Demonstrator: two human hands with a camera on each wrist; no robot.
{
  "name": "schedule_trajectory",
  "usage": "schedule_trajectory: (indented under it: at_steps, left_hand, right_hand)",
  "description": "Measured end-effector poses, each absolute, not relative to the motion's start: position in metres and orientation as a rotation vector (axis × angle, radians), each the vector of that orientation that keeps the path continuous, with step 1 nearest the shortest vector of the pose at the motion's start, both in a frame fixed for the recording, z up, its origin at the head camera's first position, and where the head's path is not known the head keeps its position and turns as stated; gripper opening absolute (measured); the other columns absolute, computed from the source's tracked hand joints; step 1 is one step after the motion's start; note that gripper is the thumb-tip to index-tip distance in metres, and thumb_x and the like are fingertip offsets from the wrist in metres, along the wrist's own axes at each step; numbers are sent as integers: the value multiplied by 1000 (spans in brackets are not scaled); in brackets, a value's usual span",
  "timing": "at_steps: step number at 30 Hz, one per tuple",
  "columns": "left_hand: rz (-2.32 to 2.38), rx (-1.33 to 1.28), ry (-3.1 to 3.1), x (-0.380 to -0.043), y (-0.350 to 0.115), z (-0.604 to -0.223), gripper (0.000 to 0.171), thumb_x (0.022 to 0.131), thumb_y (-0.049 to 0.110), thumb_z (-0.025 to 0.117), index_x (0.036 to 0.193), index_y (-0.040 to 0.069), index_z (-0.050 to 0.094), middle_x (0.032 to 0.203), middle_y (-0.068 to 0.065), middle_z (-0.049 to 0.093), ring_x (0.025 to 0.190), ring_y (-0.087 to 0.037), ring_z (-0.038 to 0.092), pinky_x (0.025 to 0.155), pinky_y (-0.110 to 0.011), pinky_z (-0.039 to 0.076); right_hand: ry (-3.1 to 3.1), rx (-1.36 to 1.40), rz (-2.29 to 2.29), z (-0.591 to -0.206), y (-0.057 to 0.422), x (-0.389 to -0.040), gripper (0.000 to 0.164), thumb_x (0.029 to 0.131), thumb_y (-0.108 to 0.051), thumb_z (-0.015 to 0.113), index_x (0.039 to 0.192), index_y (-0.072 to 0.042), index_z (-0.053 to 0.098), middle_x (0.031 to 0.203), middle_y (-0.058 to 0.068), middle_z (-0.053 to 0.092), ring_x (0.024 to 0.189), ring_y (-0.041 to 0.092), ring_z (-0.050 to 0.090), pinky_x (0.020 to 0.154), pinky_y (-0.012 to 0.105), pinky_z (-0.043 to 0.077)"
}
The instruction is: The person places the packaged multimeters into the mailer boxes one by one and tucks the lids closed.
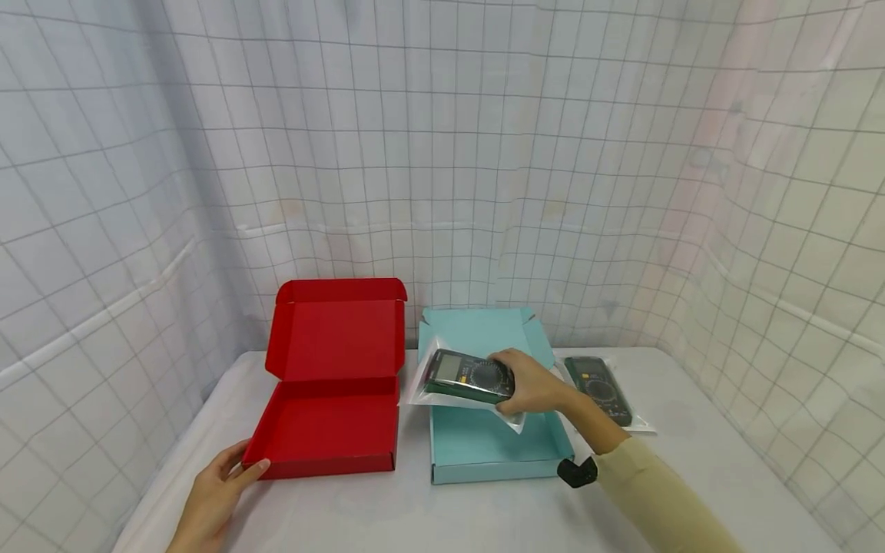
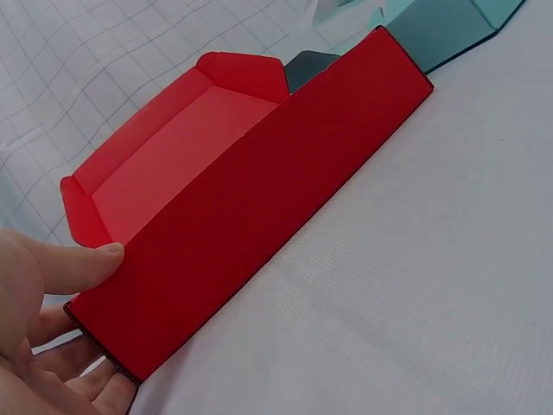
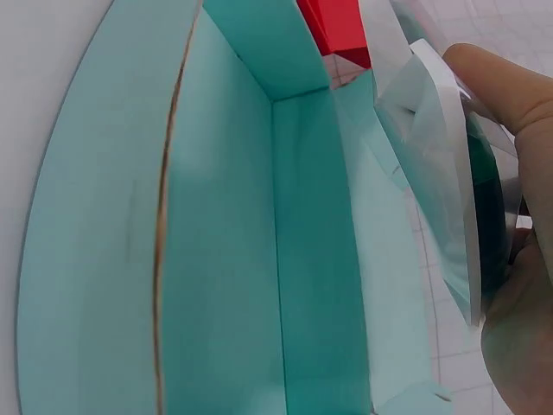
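Note:
My right hand (image 1: 531,384) grips a multimeter (image 1: 470,376) by its right end. The multimeter is dark, with a dial, a grey display and a green edge, inside a clear plastic bag (image 3: 432,147). It is held above the light teal box (image 1: 484,442), whose lid stands open behind. At the front left corner of the red box (image 1: 325,467), my left hand (image 1: 214,491) holds on, its thumb over the front rim and the other fingers along the left side, as the left wrist view (image 2: 65,268) shows. The red box's lid is up, and its inside is bare.
A second bagged multimeter (image 1: 603,392) lies on the white cloth-covered table (image 1: 484,522), right of the teal box and partly behind the right forearm. White checked curtains (image 1: 470,153) enclose the back and both sides. A black strap (image 1: 577,471) hangs at the right wrist.

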State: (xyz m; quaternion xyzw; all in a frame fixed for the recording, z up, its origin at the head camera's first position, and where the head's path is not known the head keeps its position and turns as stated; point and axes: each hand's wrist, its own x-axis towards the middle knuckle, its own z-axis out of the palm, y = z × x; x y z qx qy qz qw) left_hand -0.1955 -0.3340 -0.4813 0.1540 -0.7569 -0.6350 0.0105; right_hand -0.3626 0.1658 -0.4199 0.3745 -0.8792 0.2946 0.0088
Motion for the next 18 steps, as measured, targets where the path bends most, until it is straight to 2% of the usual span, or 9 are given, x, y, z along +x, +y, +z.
schedule_trajectory:
  at_steps: [2,5,7,10,14,18]
  left_hand:
    - [-1975,483,-2370,-197,-334,-482,84,104,29,66,162,-4,15,164,-30,19,147,-46,28,81,-11,48]
    - [-1950,493,-2400,-198,-334,-483,85,104,30,66,162,-4,15,164,-31,19,146,-49,28,97,-26,51]
    - [-1935,496,-2416,-199,-334,-483,86,103,32,67,162,-4,15,163,-32,19,146,-50,28,106,-41,45]
    - [-1897,493,-2460,-200,-335,-484,90,103,36,67,162,-4,13,163,-33,18,146,-52,26,110,-55,35]
    - [-1804,499,-2543,-199,-341,-485,95,101,44,67,162,-5,13,162,-35,19,145,-54,26,109,-58,36]
    - [-1795,489,-2550,-202,-341,-484,95,101,44,68,162,-5,14,162,-35,21,146,-53,26,108,-55,36]
  right_hand:
    - [-2754,1181,941,-423,162,-364,84,78,-27,81,150,0,47,138,14,52,101,21,54,77,39,52]
    - [-2763,1202,937,-427,157,-365,85,78,-27,82,150,1,46,138,14,52,101,21,54,77,38,51]
    - [-2761,1217,925,-427,154,-365,85,79,-27,81,150,3,45,138,14,51,102,21,53,78,38,51]
    - [-2735,1250,925,-426,145,-365,85,78,-27,81,149,3,46,136,14,53,102,22,53,78,40,51]
    - [-2732,1278,899,-426,132,-365,82,76,-27,81,148,-1,49,135,11,54,104,21,53,82,38,51]
    - [-2743,1284,853,-426,123,-364,83,74,-27,80,147,-2,50,135,10,54,107,20,52,85,37,50]
